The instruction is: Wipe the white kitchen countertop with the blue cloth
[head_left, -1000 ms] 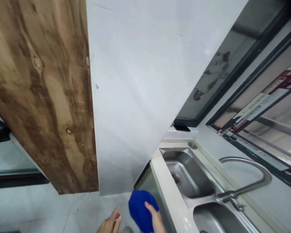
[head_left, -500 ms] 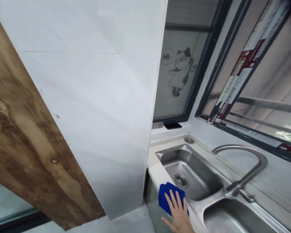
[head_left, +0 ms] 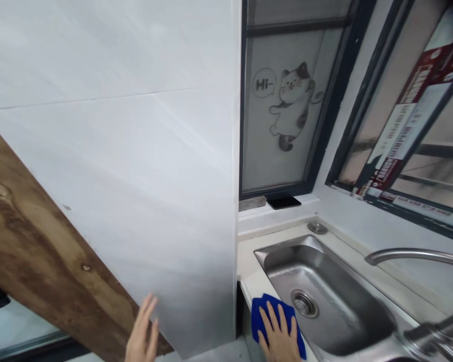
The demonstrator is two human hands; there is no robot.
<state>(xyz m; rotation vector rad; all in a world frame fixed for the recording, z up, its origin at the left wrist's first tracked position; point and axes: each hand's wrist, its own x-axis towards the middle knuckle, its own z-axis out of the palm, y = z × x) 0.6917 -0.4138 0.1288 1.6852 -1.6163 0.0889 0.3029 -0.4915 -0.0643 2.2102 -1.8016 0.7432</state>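
At the bottom of the view, my right hand (head_left: 281, 337) lies flat with its fingers spread on a blue cloth (head_left: 257, 318). The cloth rests on the front edge of the white countertop (head_left: 250, 262), beside the steel sink basin (head_left: 340, 296), and part of it hangs over the edge. My left hand (head_left: 142, 334) is lower left, in front of the white wall panel, its fingers stretched upward. It appears to hold nothing, and I cannot tell whether it touches the panel.
A curved faucet (head_left: 419, 255) reaches over the sink from the right. A round metal drain cover (head_left: 317, 228) lies at the counter's back corner. On the sill is a dark flat phone-like object (head_left: 284, 202). The white wall panel (head_left: 136, 166) and a wooden board (head_left: 41, 236) stand left.
My left hand has come into view at the bottom. My right hand and the cloth have shifted a little along the counter edge, away from me. The camera has moved closer to the sink.
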